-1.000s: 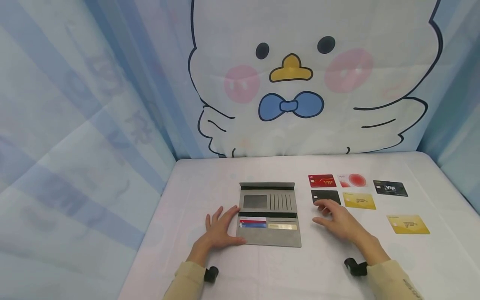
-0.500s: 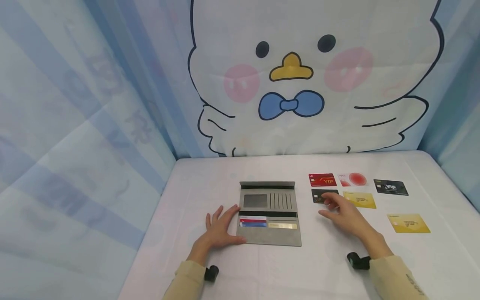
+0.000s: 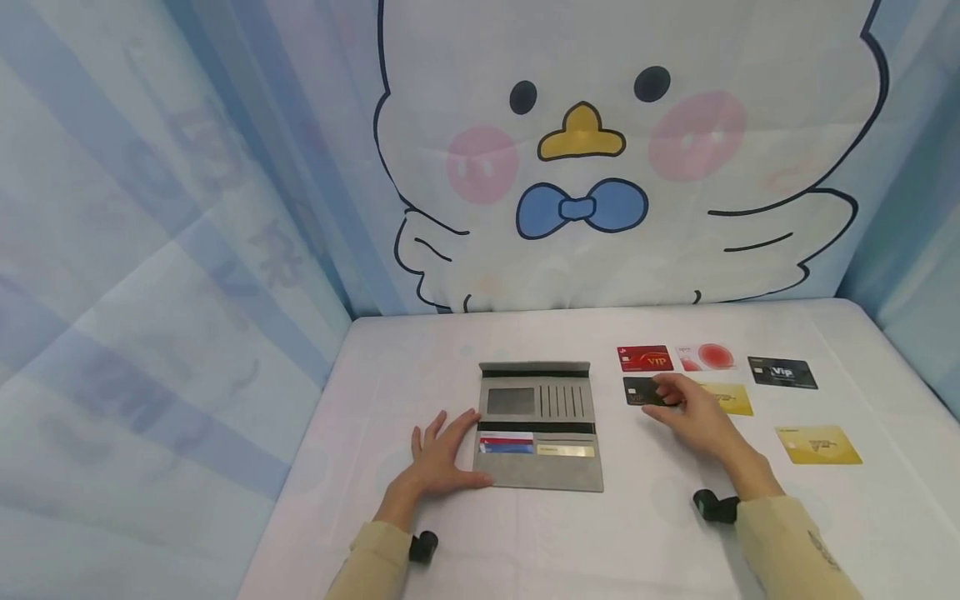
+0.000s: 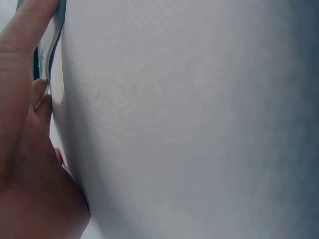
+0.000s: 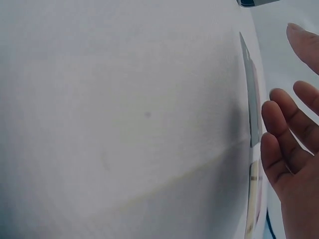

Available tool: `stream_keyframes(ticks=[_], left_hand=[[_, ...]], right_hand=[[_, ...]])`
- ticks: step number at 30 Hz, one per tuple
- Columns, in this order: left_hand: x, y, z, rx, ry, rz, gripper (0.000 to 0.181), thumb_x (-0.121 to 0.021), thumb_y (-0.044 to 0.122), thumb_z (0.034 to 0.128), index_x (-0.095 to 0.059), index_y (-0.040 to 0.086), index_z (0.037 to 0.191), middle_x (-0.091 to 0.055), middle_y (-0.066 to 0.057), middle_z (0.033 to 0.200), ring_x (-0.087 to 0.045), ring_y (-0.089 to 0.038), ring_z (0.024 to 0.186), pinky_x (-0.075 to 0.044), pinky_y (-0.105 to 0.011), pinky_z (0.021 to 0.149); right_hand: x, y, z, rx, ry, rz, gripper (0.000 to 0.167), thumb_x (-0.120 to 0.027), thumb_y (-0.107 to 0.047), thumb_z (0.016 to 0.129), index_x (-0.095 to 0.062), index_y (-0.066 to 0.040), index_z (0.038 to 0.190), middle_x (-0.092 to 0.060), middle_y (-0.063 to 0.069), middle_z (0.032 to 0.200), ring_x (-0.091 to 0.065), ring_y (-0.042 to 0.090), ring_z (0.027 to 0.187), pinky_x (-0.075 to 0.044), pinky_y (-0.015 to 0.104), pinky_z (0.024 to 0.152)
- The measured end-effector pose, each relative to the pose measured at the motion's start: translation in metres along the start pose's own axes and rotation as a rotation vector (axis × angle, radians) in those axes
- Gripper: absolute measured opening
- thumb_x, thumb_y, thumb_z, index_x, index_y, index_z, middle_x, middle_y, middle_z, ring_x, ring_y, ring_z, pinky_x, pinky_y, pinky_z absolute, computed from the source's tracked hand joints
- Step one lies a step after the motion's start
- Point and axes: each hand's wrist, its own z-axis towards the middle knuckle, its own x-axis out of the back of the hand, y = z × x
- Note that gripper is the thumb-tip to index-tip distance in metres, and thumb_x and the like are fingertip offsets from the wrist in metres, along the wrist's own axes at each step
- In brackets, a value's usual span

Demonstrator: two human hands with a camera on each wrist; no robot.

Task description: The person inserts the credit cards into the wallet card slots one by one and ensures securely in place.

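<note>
An unfolded grey wallet (image 3: pixel 538 475) lies flat on the table, with cards in its lower slots. The left hand (image 3: pixel 438 467) rests at its left edge, fingers spread, thumb on the lower left corner; in the left wrist view that hand (image 4: pixel 30 149) shows beside the wallet's edge. The right hand (image 3: pixel 697 417) is over the right part of a black card (image 3: pixel 637 391), fingers slightly bent and thumb apart from the forefinger. In the right wrist view the right hand (image 5: pixel 294 134) has nothing between thumb and fingers, and the cards appear edge-on beside it.
Behind the black card lie a red card (image 3: pixel 645 358) and a white card with a red circle (image 3: pixel 707 357). A yellow card (image 3: pixel 731 398) is partly behind the right hand. Farther right are another black card (image 3: pixel 782 372) and a yellow card (image 3: pixel 819 445). A patterned curtain hangs behind.
The right hand has moved to the right, first back over the black card and then along to its right part. The left hand and the wallet have stayed in place.
</note>
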Motion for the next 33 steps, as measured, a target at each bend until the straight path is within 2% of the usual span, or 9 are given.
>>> stream_keyframes(ticks=[6, 14, 24, 33], left_hand=[[0.001, 0.000, 0.001, -0.004, 0.006, -0.002, 0.100, -0.086, 0.050, 0.0732, -0.040, 0.018, 0.155, -0.033, -0.004, 0.162, -0.010, -0.040, 0.150, 0.008, -0.068, 0.113], [0.003, -0.001, 0.001, -0.018, 0.016, 0.004, 0.099, -0.085, 0.052, 0.0737, -0.040, 0.018, 0.155, -0.035, -0.004, 0.161, -0.011, -0.040, 0.150, 0.006, -0.069, 0.112], [0.001, 0.000, 0.001, -0.014, 0.001, 0.000, 0.100, -0.085, 0.053, 0.0735, -0.039, 0.019, 0.156, -0.034, -0.005, 0.162, -0.010, -0.041, 0.150, 0.008, -0.069, 0.113], [0.001, 0.000, -0.001, 0.000, 0.000, 0.003, 0.100, -0.086, 0.052, 0.0734, -0.039, 0.018, 0.155, -0.035, -0.006, 0.161, -0.011, -0.040, 0.150, 0.007, -0.068, 0.114]], right_hand=[[0.003, 0.005, 0.004, -0.026, 0.011, 0.000, 0.069, -0.077, -0.031, 0.091, -0.046, 0.003, 0.142, -0.054, 0.024, 0.130, -0.049, 0.041, 0.116, -0.043, 0.059, 0.101], [0.009, 0.009, 0.017, -0.043, 0.012, -0.067, 0.076, -0.081, -0.032, 0.088, -0.044, 0.005, 0.143, -0.045, 0.031, 0.141, -0.045, 0.048, 0.125, -0.040, 0.064, 0.103], [0.010, 0.014, 0.020, -0.047, 0.030, -0.122, 0.075, -0.082, -0.030, 0.086, -0.046, 0.009, 0.139, -0.045, 0.033, 0.135, -0.046, 0.049, 0.120, -0.041, 0.065, 0.101], [0.009, 0.017, 0.023, -0.054, -0.006, -0.152, 0.080, -0.084, -0.034, 0.083, -0.047, 0.011, 0.138, -0.043, 0.034, 0.133, -0.045, 0.049, 0.119, -0.041, 0.066, 0.101]])
